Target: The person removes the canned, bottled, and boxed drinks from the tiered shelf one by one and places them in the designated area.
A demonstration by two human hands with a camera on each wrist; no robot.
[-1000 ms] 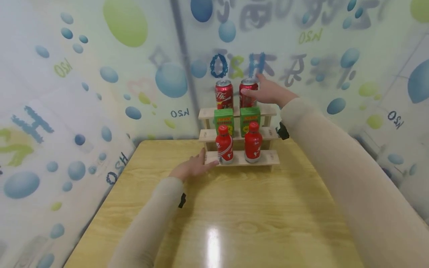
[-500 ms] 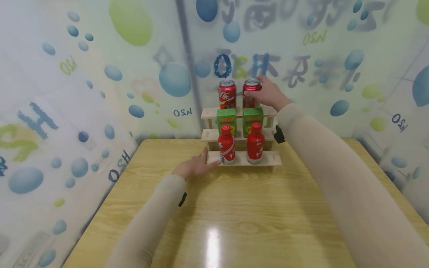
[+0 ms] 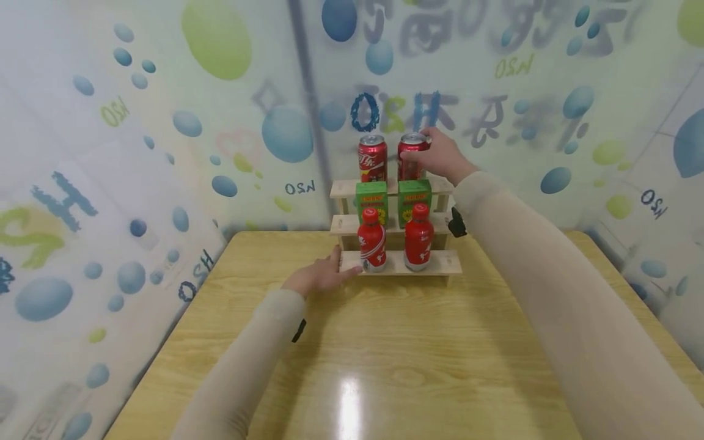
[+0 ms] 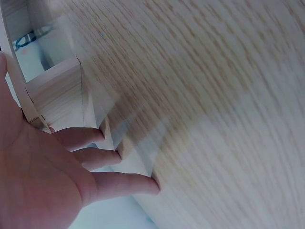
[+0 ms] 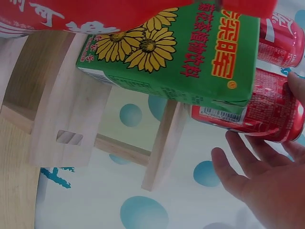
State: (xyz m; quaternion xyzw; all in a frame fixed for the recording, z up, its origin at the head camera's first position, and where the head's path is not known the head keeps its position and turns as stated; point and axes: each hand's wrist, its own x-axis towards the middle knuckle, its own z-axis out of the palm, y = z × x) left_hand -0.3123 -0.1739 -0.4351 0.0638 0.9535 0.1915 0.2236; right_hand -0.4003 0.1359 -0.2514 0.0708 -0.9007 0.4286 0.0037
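A three-tier wooden rack point(image 3: 343, 225) holds two red cans on top, two green cartons in the middle and two red bottles at the bottom. My right hand point(image 3: 440, 156) curls its thumb and fingers round the right can point(image 3: 409, 160); in the right wrist view the hand point(image 5: 271, 176) is at that can point(image 5: 271, 102), beside the green carton point(image 5: 190, 62). The left hand point(image 3: 321, 273) rests at the rack's lower left end, thumb on the bottom shelf. In the left wrist view its fingers point(image 4: 126, 183) are extended over the wood surface, beside the rack's end point(image 4: 57, 95).
The left can point(image 3: 373, 160) stands beside the right one. In front are the left bottle point(image 3: 372, 241) and right bottle point(image 3: 419, 239). A wood-grain table point(image 3: 385, 342) extends toward the body, and a patterned wall covering point(image 3: 231, 146) rises behind the rack and at both sides.
Fingers of the right hand have closed round the right can, where earlier the hand was spread beside it. The head view has shifted slightly; the left hand keeps its place at the rack.
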